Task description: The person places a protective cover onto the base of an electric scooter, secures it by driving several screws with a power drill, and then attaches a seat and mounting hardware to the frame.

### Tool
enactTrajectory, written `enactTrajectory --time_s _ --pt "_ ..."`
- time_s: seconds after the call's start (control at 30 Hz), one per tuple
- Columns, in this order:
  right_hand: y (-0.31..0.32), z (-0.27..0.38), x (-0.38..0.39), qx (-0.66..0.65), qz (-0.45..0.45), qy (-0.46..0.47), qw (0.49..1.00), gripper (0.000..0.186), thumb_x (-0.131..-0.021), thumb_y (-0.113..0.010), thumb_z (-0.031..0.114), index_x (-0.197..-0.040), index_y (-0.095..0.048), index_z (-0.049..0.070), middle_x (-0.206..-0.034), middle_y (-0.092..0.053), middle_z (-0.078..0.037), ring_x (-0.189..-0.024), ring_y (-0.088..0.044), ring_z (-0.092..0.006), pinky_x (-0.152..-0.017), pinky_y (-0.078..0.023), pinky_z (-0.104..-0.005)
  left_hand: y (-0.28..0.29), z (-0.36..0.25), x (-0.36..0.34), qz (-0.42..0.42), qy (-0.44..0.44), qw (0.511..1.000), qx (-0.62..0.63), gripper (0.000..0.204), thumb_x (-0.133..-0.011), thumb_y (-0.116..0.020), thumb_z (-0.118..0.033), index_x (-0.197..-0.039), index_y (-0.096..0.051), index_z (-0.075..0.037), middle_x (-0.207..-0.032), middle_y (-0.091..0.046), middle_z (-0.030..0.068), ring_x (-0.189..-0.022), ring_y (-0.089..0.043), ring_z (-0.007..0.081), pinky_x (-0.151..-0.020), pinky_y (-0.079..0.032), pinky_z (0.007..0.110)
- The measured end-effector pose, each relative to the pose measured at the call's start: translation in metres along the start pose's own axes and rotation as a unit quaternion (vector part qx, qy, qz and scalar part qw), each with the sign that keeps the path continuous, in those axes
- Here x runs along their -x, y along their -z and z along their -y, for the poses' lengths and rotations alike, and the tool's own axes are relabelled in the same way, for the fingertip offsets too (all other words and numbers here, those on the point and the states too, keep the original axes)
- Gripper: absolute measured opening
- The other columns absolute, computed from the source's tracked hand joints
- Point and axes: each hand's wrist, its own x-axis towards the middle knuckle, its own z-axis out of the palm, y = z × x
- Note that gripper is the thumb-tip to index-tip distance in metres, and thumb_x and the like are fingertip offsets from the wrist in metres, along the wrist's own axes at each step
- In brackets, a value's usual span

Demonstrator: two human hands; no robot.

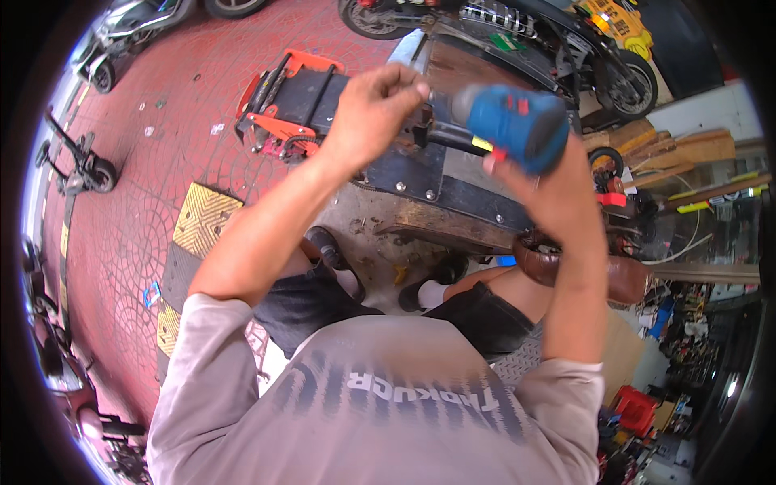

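My right hand [554, 190] is wrapped round the grip of a blue cordless drill [521, 121], its nose pointing left and blurred by motion. Just left of that nose, my left hand [373, 113] is closed, thumb and fingertips pinched together. Whatever lies between those fingertips is too small to make out. Below both hands is a flat black vehicle deck [465, 190] with bolts along its near edge, resting on a wooden bench [420, 222]. A black bar [453, 136] sits under the drill's nose. To the left, the vehicle's orange end frame [283, 125] sticks out past the bench.
Yellow-and-black ramp blocks [202, 222] lie on the red paved floor to my left, with a small scooter [81, 162] farther off. A motorcycle [594, 61] stands beyond the bench. Wood planks [679, 149] are stacked at the right, near a brown padded seat [582, 271].
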Motion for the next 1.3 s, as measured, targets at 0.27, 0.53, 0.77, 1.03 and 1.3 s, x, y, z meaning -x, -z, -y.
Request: enactTrajectory --time_s 0.27,0.53,0.77,1.03,1.3 --pt "0.027 -0.039 -0.123 0.033 0.194 -0.136 0.971 0.020 -0.070 -0.081 0.015 -0.068 -0.073 -0.004 -0.059 -0.067 -0.008 -0.056 -0.066 -0.0179 -0.055 -0.052 -0.0351 0.000 0.029 -0.117 0.218 -0.042 0.957 -0.188 0.020 -0.096 -0.064 -0.005 -0.109 -0.078 0.001 -0.093 -0.074 0.0018 -0.090 -0.065 0.0097 -0.084 -0.053 0.029" --pt "-0.001 -0.086 -0.157 0.094 0.256 -0.176 0.946 0.015 -0.071 -0.082 0.007 -0.068 -0.072 -0.004 -0.062 -0.069 -0.009 -0.053 -0.063 -0.0159 -0.051 -0.049 -0.0332 -0.028 0.055 -0.151 0.282 -0.015 0.875 -0.394 0.032 -0.088 -0.065 -0.011 -0.114 -0.081 -0.003 -0.109 -0.080 0.0205 -0.105 -0.076 0.0314 -0.097 -0.056 0.041" --pt "-0.011 -0.109 -0.162 0.054 0.284 -0.179 0.940 0.014 -0.069 -0.080 0.008 -0.073 -0.073 -0.003 -0.065 -0.070 -0.009 -0.054 -0.065 -0.0161 -0.053 -0.051 -0.0345 -0.026 0.062 -0.151 0.304 -0.025 0.857 -0.415 0.034 -0.089 -0.063 -0.013 -0.115 -0.081 -0.003 -0.113 -0.079 0.0228 -0.109 -0.075 0.0355 -0.098 -0.056 0.044" --pt "-0.012 -0.085 -0.180 0.274 0.284 -0.049 0.918 0.025 -0.066 -0.079 0.015 -0.069 -0.071 -0.009 -0.065 -0.071 -0.017 -0.059 -0.071 -0.0262 -0.058 -0.056 -0.0377 -0.011 0.019 -0.069 0.034 -0.013 0.948 -0.317 0.041 -0.101 -0.064 -0.034 -0.113 -0.077 0.003 -0.096 -0.078 0.0222 -0.093 -0.076 0.0355 -0.086 -0.058 0.044" --pt "-0.015 -0.075 -0.186 0.305 0.306 -0.033 0.901 0.026 -0.068 -0.077 0.015 -0.073 -0.073 -0.009 -0.070 -0.072 -0.020 -0.064 -0.073 -0.0286 -0.061 -0.057 -0.0394 -0.032 0.007 0.008 0.067 0.046 0.869 -0.488 0.064 -0.093 -0.077 -0.055 -0.123 -0.073 0.002 -0.090 -0.076 0.0223 -0.088 -0.076 0.0394 -0.077 -0.059 0.047"
